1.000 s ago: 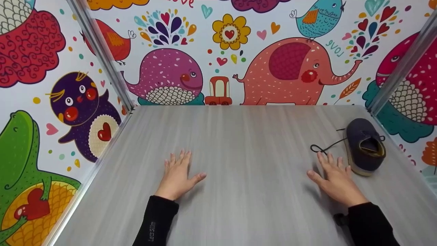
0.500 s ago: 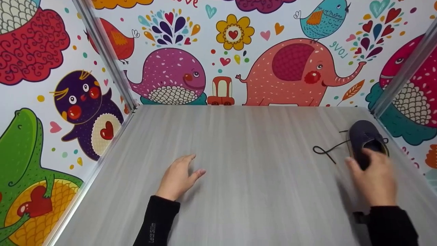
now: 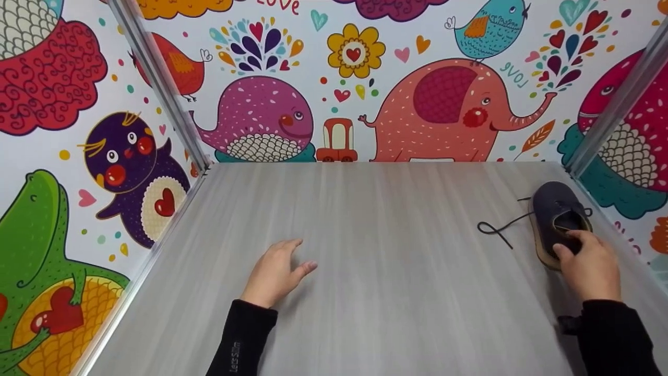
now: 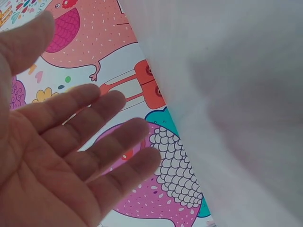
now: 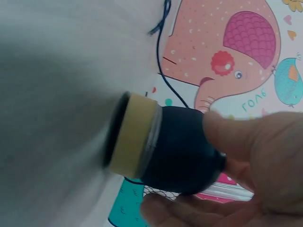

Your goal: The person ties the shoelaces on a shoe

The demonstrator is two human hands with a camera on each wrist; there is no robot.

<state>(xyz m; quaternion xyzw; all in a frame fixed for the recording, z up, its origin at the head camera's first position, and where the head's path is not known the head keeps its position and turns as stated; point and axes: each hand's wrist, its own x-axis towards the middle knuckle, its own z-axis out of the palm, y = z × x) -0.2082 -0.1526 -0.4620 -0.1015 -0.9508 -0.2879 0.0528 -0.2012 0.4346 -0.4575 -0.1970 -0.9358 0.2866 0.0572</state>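
Observation:
A dark navy lace-up shoe [image 3: 553, 201] with a tan sole stands at the right of the table, toe pointing to the back wall. My right hand [image 3: 595, 266] grips it at the heel, thumb on the near left side and fingers at the opening. From the right wrist view, the shoe's heel [image 5: 182, 149] lies between thumb and fingers, its sole close to the tabletop. One loose lace [image 3: 501, 228] trails left in a loop on the table. My left hand [image 3: 274, 274] hovers over the left half with nothing in it, fingers loosely bent; the left wrist view shows its bare palm [image 4: 42, 165].
The grey wood-grain table [image 3: 376, 250] meets a printed back wall [image 3: 334, 68] of cartoon animals. Metal posts [image 3: 162, 89] rise at both far corners. A side panel [image 3: 647, 209] stands close to the right of the shoe.
My right hand has moved right from beside the shoe onto its heel and now grips it. The left hand's fingers have gone from spread to more bent, staying in about the same place.

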